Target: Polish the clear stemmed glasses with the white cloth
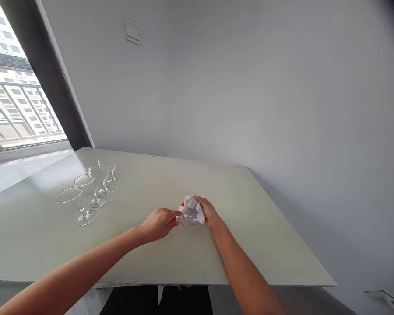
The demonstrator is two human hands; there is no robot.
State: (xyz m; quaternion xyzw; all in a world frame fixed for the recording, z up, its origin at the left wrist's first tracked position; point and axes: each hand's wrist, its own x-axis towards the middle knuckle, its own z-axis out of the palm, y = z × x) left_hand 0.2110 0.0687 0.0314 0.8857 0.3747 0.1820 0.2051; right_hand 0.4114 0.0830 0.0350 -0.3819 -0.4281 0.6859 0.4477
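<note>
Both forearms reach in from the bottom corners of the view and meet near the middle of the pale green tabletop (pixel 187 258). The left hand (pixel 157 224) lies almost flat, palm turned down and in, its fingers (pixel 172 217) pressed close together and pointing right. Their tips reach the edge of a bunched white cloth (pixel 192 211), but whether they grip anything there is too small to tell. The right hand (pixel 208 213) comes from the other side, fingers curled narrowly over the top of the cloth, holding it. Inside the cloth, a clear stemmed glass (pixel 188 221) shows only at the lower left, its bowl wrapped and held just above or on the tabletop; I cannot tell which. Well to the left, four coupe glasses (pixel 90 188) stand upright on their round feet in a slanting row, bowls open upward, close together but apart from the hands. Beyond the table are a grey wall (pixel 249 87) and a window (pixel 16 92).
</note>
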